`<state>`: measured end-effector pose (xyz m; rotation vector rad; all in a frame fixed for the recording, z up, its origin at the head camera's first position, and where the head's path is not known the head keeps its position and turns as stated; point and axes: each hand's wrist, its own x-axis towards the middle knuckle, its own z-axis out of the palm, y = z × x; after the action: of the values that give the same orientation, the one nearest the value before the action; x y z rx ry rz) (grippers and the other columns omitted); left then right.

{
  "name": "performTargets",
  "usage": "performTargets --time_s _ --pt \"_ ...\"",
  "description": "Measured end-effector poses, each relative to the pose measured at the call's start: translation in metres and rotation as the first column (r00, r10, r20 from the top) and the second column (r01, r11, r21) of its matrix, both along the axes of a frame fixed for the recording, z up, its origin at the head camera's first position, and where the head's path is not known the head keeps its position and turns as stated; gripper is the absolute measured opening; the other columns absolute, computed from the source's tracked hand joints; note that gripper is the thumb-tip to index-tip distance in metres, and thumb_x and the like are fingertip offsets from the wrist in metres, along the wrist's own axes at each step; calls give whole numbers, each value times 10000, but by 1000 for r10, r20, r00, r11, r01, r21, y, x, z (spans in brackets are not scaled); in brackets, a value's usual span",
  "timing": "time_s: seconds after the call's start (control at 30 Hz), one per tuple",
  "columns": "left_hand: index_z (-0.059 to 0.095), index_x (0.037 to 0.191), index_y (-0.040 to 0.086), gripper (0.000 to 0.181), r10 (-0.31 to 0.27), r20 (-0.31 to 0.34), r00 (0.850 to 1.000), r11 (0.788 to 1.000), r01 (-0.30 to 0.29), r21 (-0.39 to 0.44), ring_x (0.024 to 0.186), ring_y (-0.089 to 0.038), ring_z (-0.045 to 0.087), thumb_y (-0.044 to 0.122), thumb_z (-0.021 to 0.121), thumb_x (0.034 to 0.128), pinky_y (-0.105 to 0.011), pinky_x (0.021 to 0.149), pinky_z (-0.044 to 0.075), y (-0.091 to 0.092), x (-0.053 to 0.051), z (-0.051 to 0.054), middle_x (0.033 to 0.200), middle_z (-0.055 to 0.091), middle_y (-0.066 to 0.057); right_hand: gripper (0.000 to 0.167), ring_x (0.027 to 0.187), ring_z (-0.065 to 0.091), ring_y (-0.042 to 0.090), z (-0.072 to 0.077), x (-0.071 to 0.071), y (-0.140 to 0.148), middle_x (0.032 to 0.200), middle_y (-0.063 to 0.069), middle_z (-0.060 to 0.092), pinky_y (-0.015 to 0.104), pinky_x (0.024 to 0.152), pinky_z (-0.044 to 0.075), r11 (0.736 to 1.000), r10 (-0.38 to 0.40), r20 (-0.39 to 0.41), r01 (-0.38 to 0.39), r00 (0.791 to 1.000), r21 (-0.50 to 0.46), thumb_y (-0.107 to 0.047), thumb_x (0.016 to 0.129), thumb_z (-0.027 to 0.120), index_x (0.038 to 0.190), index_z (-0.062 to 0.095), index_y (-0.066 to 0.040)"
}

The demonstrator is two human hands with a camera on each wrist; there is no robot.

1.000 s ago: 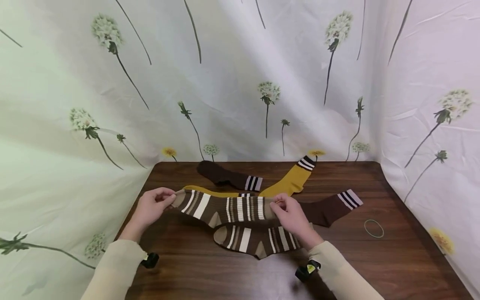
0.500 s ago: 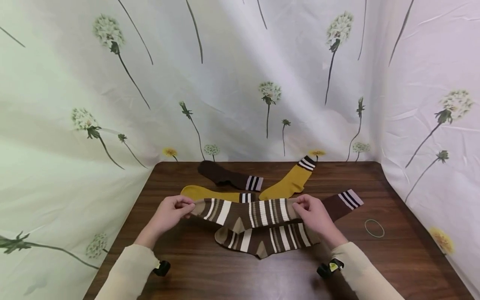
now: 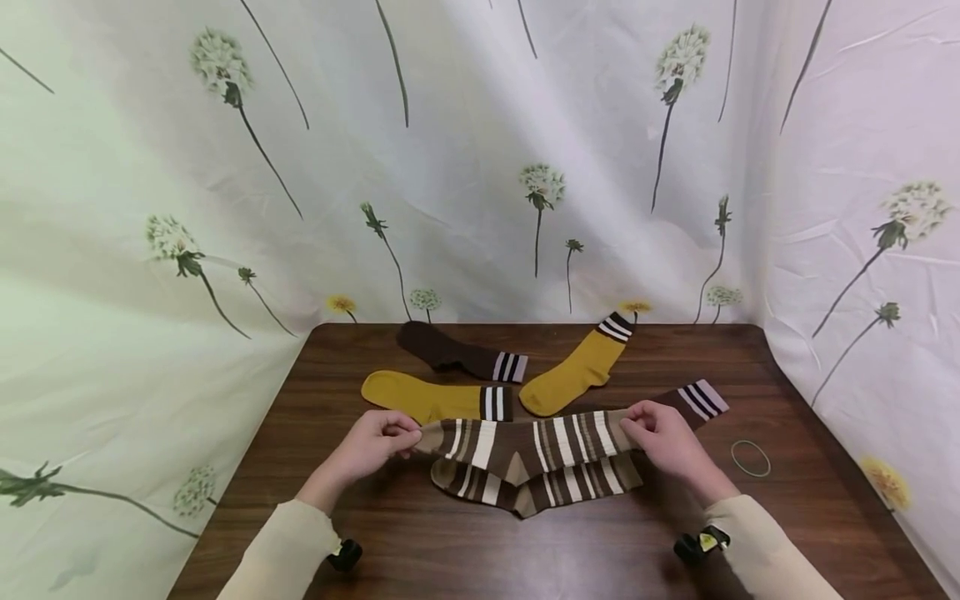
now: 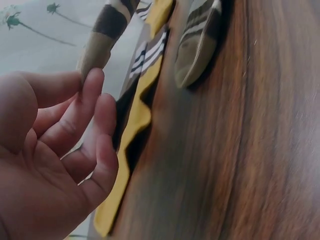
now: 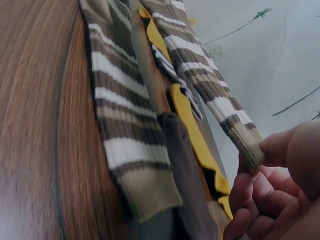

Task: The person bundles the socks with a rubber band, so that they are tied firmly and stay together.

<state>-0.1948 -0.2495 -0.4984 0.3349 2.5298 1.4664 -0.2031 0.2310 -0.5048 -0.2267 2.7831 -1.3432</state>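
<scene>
Stretched level between both hands is a brown sock (image 3: 529, 446) with white and tan stripes. My left hand (image 3: 375, 446) pinches its tan toe (image 4: 96, 52) between thumb and fingers. At the other end, my right hand (image 3: 667, 437) pinches the tan cuff (image 5: 245, 142). A matching striped sock (image 3: 577, 485) lies flat on the table just below, toe to the left and heel toward me. The held sock hides part of its upper edge. In the right wrist view a gap separates the held sock from the lying striped sock (image 5: 130, 150).
Behind lie two yellow socks, one left (image 3: 420, 396) and one right (image 3: 570, 375). A dark brown sock (image 3: 457, 354) lies farthest back; another (image 3: 686, 404) is partly hidden behind my right hand. A thin green ring (image 3: 751, 458) rests at right. Dandelion-print cloth (image 3: 465, 167) surrounds the wooden table (image 3: 480, 558).
Both hands have carried the held striped sock rightward and toward me, over the matching sock. More of the left yellow sock shows now. The socks on the table have stayed put.
</scene>
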Motion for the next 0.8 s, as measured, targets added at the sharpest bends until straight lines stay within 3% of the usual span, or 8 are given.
performTargets --time_s 0.23,0.4,0.67,0.8 --pt "760 996 24 136 -12 31 999 999 13 -36 791 -260 687 153 717 1004 -290 643 514 10 4 -4 864 738 -139 140 622 520 91 -5 3 12 713 -16 623 259 590 425 1000 16 13 -16 1000 20 -154 1011 696 1020 676 -16" --pt "765 1015 19 138 -36 36 999 999 37 -16 773 -292 678 150 728 996 -301 616 517 13 7 -7 884 735 -192 134 639 538 79 -11 6 18 726 -12 633 259 609 441 998 47 18 -48 999 36 -140 1006 711 1033 676 -14" --pt "776 1016 10 138 -54 51 997 999 54 -5 758 -259 674 140 744 982 -364 626 557 14 5 -13 879 742 -178 110 619 533 90 -17 8 24 697 -25 618 266 573 437 995 79 53 -83 995 59 -136 1009 703 1033 661 -37" --pt "779 1016 -4 148 -77 64 995 997 77 0 755 -260 683 135 749 974 -372 623 559 16 8 -11 870 746 -157 116 608 525 82 -19 9 27 678 -33 608 264 565 432 993 102 63 -105 993 54 -147 1009 708 1027 660 -43"
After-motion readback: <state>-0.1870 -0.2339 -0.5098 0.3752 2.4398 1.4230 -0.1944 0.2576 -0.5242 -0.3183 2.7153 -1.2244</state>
